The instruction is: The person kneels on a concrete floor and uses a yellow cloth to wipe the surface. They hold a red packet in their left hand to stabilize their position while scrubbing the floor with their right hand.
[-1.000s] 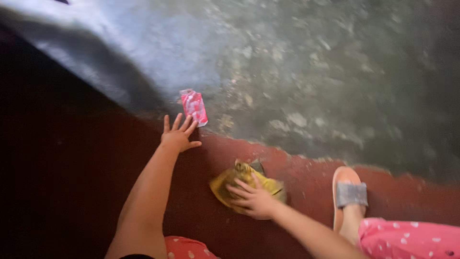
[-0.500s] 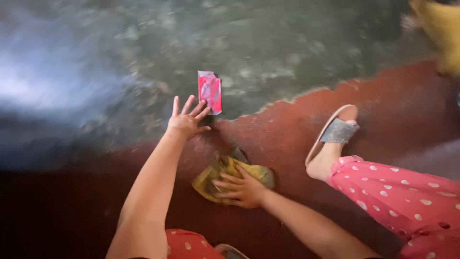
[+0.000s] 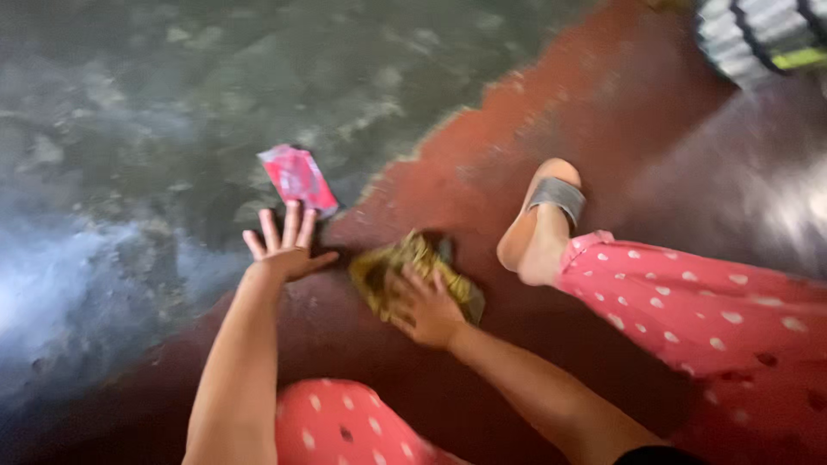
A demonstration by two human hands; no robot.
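Underfoot, the floor (image 3: 129,112) is the largest thing we see: rough grey-green concrete on the far side, meeting a red painted band (image 3: 551,112) along a ragged edge, and we are crouched on the red part. Our right leg in pink spotted trousers (image 3: 689,301) stretches out to the right, its foot in a sandal (image 3: 551,202) with a grey strap planted close beside the work. At the top right corner sits a striped thing (image 3: 758,30), blurred, well apart from us.

Our right hand (image 3: 426,310) lies palm down on a yellow rag (image 3: 405,263), fingers spread and pressing rather than closed around it. The rag is bunched on the red paint, just short of the ragged edge. We judge it soft, light and limp; it looks dirty and may be damp, though blur hides that. It should take any hold, best by flattening the palm over its middle or pinching a fold at its loose far end.

Our left hand (image 3: 284,245) is splayed wide on the floor, holding nothing, its fingertips just shy of a small red packet (image 3: 297,176) lying flat on the concrete. The packet looks thin and light, likely to slide if brushed.

Nothing stands between rag and packet; the sandal is the nearest thing to crowd the rag's right side.
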